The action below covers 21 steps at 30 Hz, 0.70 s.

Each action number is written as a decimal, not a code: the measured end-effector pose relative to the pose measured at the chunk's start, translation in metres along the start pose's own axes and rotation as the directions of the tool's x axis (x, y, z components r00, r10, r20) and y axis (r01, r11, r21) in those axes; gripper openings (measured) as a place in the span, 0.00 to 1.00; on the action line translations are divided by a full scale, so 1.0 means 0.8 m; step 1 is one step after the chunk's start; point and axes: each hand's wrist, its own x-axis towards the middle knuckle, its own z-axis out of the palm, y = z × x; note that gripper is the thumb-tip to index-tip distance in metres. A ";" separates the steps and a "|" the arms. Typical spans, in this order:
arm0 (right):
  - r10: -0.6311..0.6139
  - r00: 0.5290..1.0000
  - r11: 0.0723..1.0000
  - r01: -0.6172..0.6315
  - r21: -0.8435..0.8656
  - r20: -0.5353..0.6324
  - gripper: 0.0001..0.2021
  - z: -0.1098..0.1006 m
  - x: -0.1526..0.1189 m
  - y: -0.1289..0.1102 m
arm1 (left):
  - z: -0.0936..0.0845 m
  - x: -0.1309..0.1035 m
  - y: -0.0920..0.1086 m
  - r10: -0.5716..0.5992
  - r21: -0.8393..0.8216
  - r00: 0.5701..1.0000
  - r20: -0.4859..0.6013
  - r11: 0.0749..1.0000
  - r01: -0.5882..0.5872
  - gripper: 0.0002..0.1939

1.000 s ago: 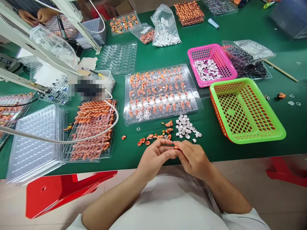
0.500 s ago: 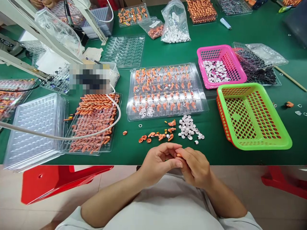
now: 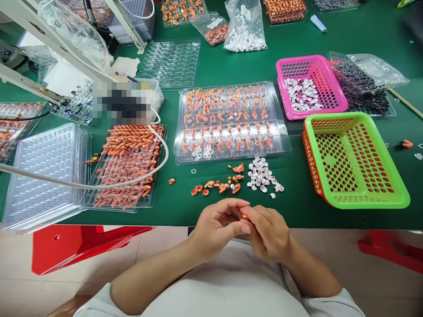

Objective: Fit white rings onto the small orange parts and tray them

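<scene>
At the table's front edge, my left hand [image 3: 220, 226] and my right hand [image 3: 267, 229] meet, fingertips pressed together around a small copper-orange part [image 3: 245, 216]. Fingers hide most of that part. Both hands are closed on it. Just beyond them lie several loose orange curved pieces [image 3: 224, 188] and small orange round caps [image 3: 198, 188]. To their right is a heap of white discs [image 3: 261, 174]. A clear compartment tray [image 3: 280, 145] behind these holds rows of orange curved pieces, with thin white rings piled in its front left.
A pink basket [image 3: 343, 103] with white discs stands at right, behind a green basket [image 3: 401, 198] nested in a red one. At left are a tray of copper-orange parts [image 3: 128, 163], stacked clear trays [image 3: 46, 171] and a white cable [image 3: 167, 152] arching over. Bags [image 3: 246, 26] lie at the back.
The camera view has shifted slightly, so the table's things sit a little differently in the picture. My hands stay together, and the small part between the fingertips has turned slightly.
</scene>
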 end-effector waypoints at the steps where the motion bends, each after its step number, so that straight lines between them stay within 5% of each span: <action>1: -0.006 1.000 1.000 0.006 0.001 -0.003 0.17 0.000 0.001 0.000 | 0.000 0.000 0.000 0.001 0.001 1.000 -0.005 1.000 -0.001 0.18; 13: 0.072 0.997 0.993 -0.075 0.086 0.039 0.17 0.004 0.007 0.002 | -0.005 0.000 0.001 0.056 0.053 0.998 -0.029 0.997 -0.054 0.18; 17: 0.245 0.969 0.943 -0.242 0.228 0.015 0.12 0.005 0.011 0.000 | -0.005 0.009 0.011 0.042 0.139 0.999 0.002 0.989 -0.042 0.20; 21: 0.491 0.871 0.814 -0.470 0.342 0.027 0.10 0.008 0.002 -0.004 | -0.011 0.017 0.016 0.107 0.272 0.994 0.013 0.956 -0.107 0.23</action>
